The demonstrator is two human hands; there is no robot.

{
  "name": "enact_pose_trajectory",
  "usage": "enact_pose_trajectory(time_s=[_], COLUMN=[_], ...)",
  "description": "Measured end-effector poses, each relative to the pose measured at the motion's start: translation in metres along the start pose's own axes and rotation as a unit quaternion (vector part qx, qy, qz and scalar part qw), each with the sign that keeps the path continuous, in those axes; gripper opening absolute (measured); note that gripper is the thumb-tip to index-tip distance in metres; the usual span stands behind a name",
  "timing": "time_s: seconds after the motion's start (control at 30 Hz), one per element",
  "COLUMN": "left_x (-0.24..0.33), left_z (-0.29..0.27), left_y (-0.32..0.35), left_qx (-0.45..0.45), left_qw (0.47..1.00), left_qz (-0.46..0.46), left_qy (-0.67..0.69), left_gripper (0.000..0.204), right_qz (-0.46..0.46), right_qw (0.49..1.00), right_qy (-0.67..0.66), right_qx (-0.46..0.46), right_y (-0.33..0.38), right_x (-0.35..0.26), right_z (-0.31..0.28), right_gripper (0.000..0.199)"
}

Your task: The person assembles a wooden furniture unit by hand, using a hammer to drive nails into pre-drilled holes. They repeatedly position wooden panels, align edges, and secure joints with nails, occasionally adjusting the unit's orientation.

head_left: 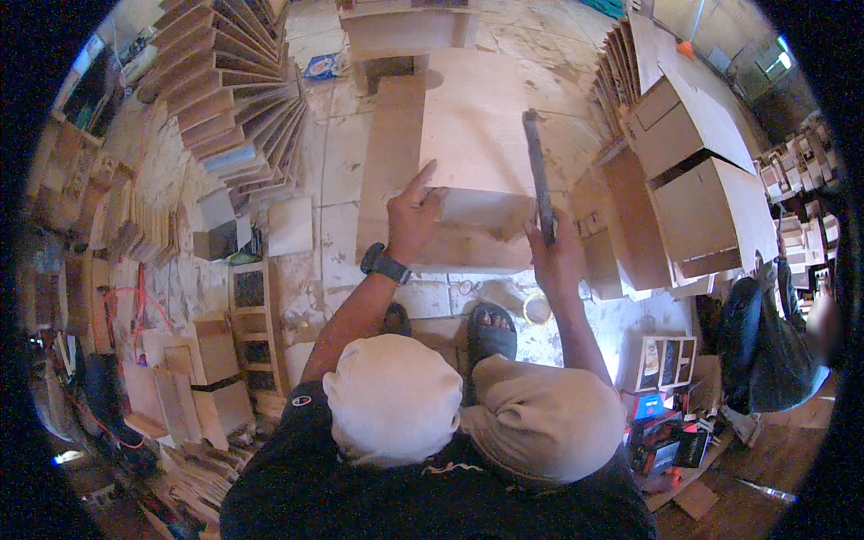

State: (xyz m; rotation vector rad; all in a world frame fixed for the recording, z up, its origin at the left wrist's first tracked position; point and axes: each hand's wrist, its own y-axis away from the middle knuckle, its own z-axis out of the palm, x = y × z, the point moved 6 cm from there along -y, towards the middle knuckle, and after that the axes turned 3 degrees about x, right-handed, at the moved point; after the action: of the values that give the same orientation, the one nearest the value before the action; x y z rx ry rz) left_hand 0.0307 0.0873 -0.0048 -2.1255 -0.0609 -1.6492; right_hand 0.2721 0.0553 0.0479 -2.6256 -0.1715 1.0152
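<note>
My left hand (412, 216) grips the left end of a small plywood piece (481, 213) that stands on a larger plywood board (468, 126) lying on the stone floor. A dark watch sits on that wrist. My right hand (556, 252) holds a hammer (538, 171) by its handle, raised with the head pointing away from me, just right of the small piece. My knees in beige trousers and my sandalled feet (490, 331) are below the board.
Stacks of plywood panels (234, 81) fan out at the upper left. Assembled plywood boxes (693, 171) stand at the right. A small round tin (537, 309) lies by my foot. A person in dark clothes (765, 342) sits at the right. Tools and scraps lie at the lower edges.
</note>
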Motion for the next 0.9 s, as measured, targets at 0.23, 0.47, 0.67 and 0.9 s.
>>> enact_pose_trajectory(time_s=[0.23,0.47,0.67,0.9], left_x=[-0.002,0.001,0.007,0.003], left_z=[0.000,0.001,0.000,0.002], left_y=[0.002,0.002,0.002,0.000], left_qx=[0.030,0.017,0.007,0.000], left_qw=[0.992,0.999,0.995,0.996], left_qz=[0.077,0.038,0.054,0.059], left_qy=[-0.090,-0.013,-0.079,-0.064], left_gripper=[0.047,0.047,0.047,0.048], right_qz=[-0.088,0.023,0.026,-0.021], right_qw=[0.993,0.964,0.990,0.984], right_qy=[-0.024,0.011,-0.055,-0.009], right_qx=[-0.078,-0.266,-0.128,-0.175], right_y=[0.037,0.041,0.041,0.038], right_x=[-0.044,-0.039,-0.037,-0.035], right_z=[-0.027,-0.001,-0.012,0.000], right_gripper=[0.061,0.059,0.057,0.059])
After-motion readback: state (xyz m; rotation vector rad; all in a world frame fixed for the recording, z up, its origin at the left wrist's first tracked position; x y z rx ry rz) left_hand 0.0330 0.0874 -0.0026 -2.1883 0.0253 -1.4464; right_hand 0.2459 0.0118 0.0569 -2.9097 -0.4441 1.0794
